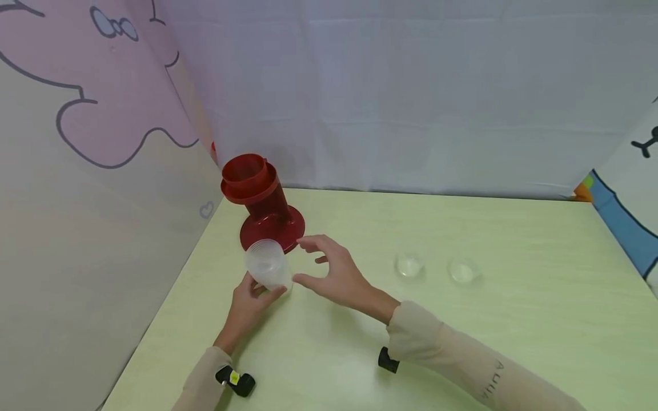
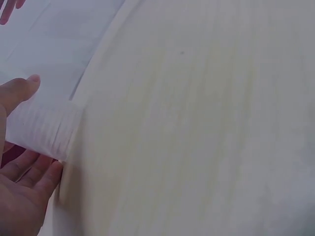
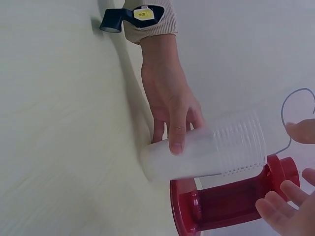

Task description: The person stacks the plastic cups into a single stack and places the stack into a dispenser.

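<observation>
My left hand (image 1: pixel 249 308) grips a stack of clear plastic cups (image 1: pixel 267 264) low on its side, thumb in front and fingers behind. In the right wrist view the nested rims of the stack (image 3: pixel 241 142) show as close ridges, and the left thumb lies across its smooth lower part. Beside the stack, on its right, my right hand (image 1: pixel 336 274) hovers with fingers and thumb spread apart and nothing between them. Just behind the cups stands a red cup holder (image 1: pixel 267 211), a tube on a round base with a ringed top.
Two single clear cups, one (image 1: pixel 409 265) nearer the middle and another (image 1: pixel 464 271) to its right, stand on the pale yellow-green table (image 1: pixel 329 365). A white cloth backdrop (image 1: pixel 411 103) hangs behind the table, and a printed panel (image 1: pixel 103 228) borders its left side.
</observation>
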Available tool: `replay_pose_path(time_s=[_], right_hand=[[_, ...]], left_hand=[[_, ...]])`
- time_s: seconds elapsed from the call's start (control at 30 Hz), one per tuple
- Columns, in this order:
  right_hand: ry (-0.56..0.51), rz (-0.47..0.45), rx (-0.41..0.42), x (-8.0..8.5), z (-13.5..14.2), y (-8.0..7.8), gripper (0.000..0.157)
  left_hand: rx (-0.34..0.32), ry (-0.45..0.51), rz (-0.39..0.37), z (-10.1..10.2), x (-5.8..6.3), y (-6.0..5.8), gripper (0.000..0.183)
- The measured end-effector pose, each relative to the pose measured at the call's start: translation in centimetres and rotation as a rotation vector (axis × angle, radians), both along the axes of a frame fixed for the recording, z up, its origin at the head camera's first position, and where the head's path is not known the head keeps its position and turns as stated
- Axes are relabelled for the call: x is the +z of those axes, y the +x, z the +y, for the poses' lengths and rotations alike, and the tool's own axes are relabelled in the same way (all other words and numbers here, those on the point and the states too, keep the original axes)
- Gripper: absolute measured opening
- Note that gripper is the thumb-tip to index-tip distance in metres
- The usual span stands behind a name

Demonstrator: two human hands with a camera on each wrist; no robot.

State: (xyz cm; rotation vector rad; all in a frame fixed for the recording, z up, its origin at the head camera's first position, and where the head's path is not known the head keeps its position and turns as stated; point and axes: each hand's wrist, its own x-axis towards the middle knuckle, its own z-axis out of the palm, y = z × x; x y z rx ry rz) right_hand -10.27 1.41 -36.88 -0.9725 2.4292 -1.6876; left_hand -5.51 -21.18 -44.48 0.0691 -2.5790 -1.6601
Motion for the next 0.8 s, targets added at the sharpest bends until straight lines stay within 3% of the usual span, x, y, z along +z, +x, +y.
replay_pose_path(time_s=[0.17,0.2,0.4,0.43,0.8], right_hand=[[-0.072,-0.011,-0.018,-0.5,1.1,0.6,0.055],[-0.084,-0.022,-0.023,-0.1,1.4,0.9,0.054],[-0.125,-0.08,-0.063,2.5,2.6,2.6,0.05],[-0.126,-0.083,-0.071,2.4,2.8,2.7,0.05],[-0.134,-0.085,-0.122,1.0,5.2,3.2,0.048]], left_hand=[[-0.007,0.005,0.005,-0.2,-0.3,-0.1,0.067],[-0.004,0.003,0.01,-0.4,-0.8,-0.3,0.067],[0.004,0.01,0.006,-0.3,-0.5,-0.4,0.065],[0.002,0.014,-0.001,-0.1,0.0,-0.3,0.065],[0.018,0.005,-0.011,0.0,0.2,-0.6,0.066]])
